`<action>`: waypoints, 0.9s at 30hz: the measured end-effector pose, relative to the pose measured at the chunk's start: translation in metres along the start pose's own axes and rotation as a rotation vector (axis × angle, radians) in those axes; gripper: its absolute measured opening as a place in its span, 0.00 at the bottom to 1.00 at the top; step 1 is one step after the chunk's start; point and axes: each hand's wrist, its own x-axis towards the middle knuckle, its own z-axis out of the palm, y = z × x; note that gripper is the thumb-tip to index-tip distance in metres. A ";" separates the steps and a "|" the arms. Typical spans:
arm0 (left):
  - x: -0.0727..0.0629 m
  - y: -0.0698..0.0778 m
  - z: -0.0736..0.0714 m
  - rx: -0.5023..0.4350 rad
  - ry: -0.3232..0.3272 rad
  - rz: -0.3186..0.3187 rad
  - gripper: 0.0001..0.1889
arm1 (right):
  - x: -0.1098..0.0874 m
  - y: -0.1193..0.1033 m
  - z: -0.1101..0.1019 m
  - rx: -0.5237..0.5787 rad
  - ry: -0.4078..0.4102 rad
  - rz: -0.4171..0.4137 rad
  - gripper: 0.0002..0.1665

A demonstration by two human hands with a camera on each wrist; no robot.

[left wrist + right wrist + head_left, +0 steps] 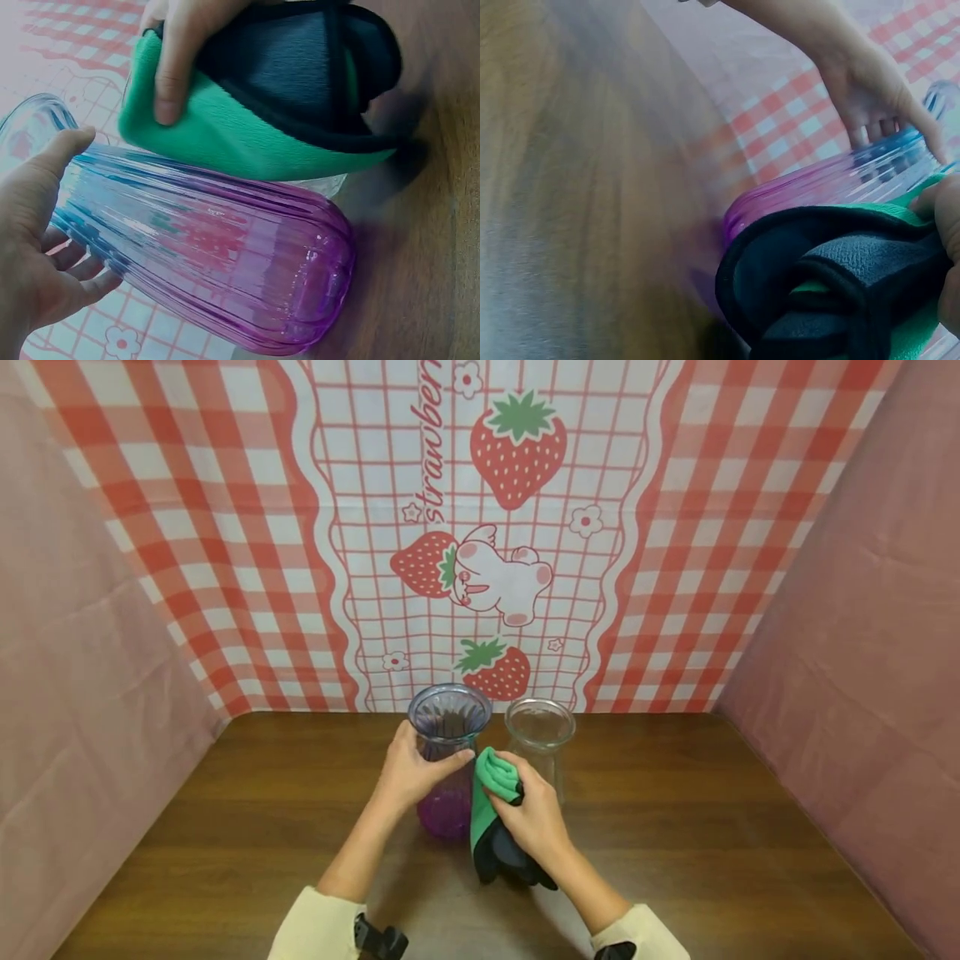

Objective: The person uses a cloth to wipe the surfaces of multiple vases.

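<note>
A tall ribbed glass vase (444,814), blue at its flared top and purple at its base, stands upright on the table. My left hand (407,774) grips it just below the rim, thumb on the near side and fingers round the left. My right hand (537,817) holds a folded green cloth with black edging and a dark grey reverse (483,818), against or very close to the vase's right side. In the left wrist view, the cloth (247,142) hides one edge of the vase (225,247). The right fingertips are partly hidden in its folds.
A clear glass vase (542,745) stands just behind and right of my right hand, partly hidden by it. The wooden table (247,827) ends at a strawberry-print checked backdrop (480,568), with pink cloth walls (97,610) on both sides.
</note>
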 end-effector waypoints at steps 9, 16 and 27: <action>0.000 0.002 -0.003 0.027 0.022 0.023 0.34 | 0.011 -0.010 -0.002 0.060 0.019 -0.028 0.29; 0.000 0.000 -0.002 -0.056 -0.015 0.050 0.34 | 0.012 -0.010 -0.003 0.049 0.008 -0.042 0.30; -0.004 0.001 -0.003 -0.062 -0.021 -0.001 0.33 | 0.004 0.000 0.000 0.032 -0.019 -0.003 0.29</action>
